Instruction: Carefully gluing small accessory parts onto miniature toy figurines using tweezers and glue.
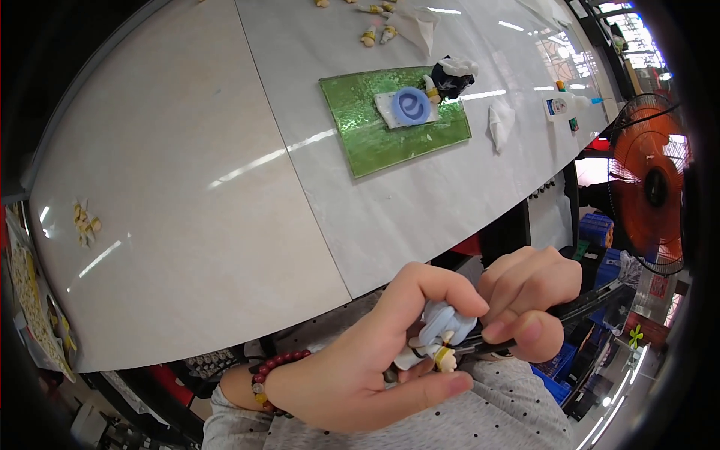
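Just off the near edge of the counter [225, 247], the left hand [360, 375] has its grip clamped around a small pale figurine [437, 336], while the right hand [525, 300] pinches dark tweezers [487, 346] against it, best kept steady and gentle.

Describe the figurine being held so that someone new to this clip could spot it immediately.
Look below the white table's near edge, where both hands meet. The left hand cradles a small figurine while the right hand works on it with a dark tool. Pale blue top, white body, yellow band.
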A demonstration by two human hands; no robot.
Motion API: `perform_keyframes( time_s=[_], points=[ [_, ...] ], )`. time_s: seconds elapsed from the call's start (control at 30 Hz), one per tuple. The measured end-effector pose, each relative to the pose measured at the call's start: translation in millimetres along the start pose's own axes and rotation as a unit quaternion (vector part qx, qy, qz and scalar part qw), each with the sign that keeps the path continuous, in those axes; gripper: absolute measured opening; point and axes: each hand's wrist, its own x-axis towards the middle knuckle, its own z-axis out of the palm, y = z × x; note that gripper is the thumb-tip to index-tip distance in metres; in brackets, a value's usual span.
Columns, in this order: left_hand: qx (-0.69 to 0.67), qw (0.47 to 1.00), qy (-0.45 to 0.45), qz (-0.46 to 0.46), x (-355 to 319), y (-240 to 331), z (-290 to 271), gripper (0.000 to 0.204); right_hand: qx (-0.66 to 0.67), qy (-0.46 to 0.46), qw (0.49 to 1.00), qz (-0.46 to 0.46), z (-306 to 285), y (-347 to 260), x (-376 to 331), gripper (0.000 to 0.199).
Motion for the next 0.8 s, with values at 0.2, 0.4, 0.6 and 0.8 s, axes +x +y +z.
perform_keyframes(
  time_s=[0.2, 0.4, 0.6, 0.8],
  points=[
    [-0.022, 1.0, -0.002, 0.003, 0.8, -2.0, -0.2, 0.042, 0.043, 0.009, 0.999, -0.011, -2.9, 7.7, -8.9, 0.015],
    [-0.081, 0.997, -0.02, -0.005, 0.3, -6.0, -0.7, 0.042, 0.008, -0.037, 0.999, -0.004, -4.8, -2.6, -2.3, 0.013],
    [-0.083, 0.995, -0.034, -0.045, 0.3, -1.5, -2.5, 0.042, -0.014, -0.083, 0.996, -0.018, -7.3, -2.8, 5.1, 0.016],
    [-0.086, 0.994, -0.038, -0.059, 1.3, 0.1, -3.3, 0.041, -0.009, -0.1, 0.995, -0.014, -8.8, -3.0, 8.5, 0.017]
  ],
)
